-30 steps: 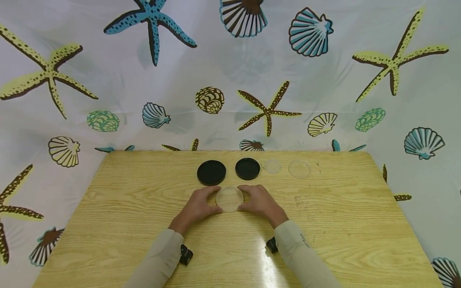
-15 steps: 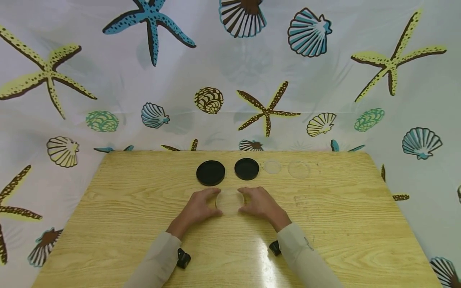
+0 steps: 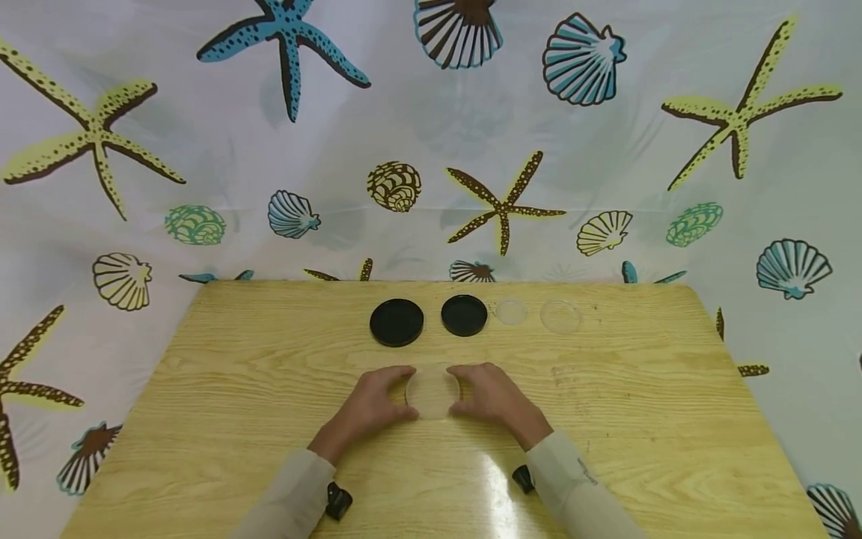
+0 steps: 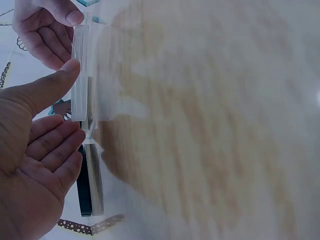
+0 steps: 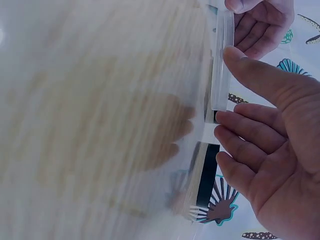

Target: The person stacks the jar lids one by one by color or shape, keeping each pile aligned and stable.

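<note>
A round, clear petri dish [image 3: 433, 391] lies level between both hands near the middle of the table. My left hand [image 3: 374, 403] pinches its left edge between thumb and fingers. On the opposite edge, my right hand [image 3: 497, 397] grips the dish in the same way. Seen edge-on in the left wrist view, the clear dish [image 4: 80, 90] sits close to the tabletop; the thumb [image 4: 70, 67] presses its near side. The right wrist view also shows the dish [image 5: 223, 65] side-on, with the right thumb [image 5: 240, 57] touching it.
Behind the hands stand a larger black round dish [image 3: 396, 323] and a smaller black round dish [image 3: 464, 315]. To their right lie a small clear disc [image 3: 510, 311] and a larger clear disc [image 3: 561, 317]. A shell-print cloth [image 3: 350, 135] hangs behind the wooden table [image 3: 236, 352].
Both hands have drawn the clear petri dish a little toward the body, away from the black dishes. The dishes and discs at the back have stayed in place.
</note>
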Action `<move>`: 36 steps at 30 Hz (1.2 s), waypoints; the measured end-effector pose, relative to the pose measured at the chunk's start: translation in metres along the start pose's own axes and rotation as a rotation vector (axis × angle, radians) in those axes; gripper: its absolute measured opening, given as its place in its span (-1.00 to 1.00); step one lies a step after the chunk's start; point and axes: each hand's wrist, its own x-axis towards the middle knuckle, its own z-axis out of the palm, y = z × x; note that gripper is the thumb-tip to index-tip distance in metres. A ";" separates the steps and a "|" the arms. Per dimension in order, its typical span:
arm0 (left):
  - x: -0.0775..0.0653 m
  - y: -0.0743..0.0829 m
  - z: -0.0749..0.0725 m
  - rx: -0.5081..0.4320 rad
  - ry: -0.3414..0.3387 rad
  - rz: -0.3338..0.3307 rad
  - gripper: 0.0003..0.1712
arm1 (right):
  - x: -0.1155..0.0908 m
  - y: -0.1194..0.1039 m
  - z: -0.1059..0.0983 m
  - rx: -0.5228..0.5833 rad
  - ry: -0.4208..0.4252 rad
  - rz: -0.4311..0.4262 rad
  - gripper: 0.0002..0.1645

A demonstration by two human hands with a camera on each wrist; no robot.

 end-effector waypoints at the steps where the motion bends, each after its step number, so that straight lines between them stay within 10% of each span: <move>1: -0.001 0.000 0.001 -0.002 0.003 0.002 -0.25 | -0.001 0.000 0.000 0.001 -0.002 0.000 -0.25; 36: -0.006 -0.003 0.003 0.054 0.023 0.031 -0.19 | -0.007 0.000 0.000 -0.126 0.064 -0.054 -0.24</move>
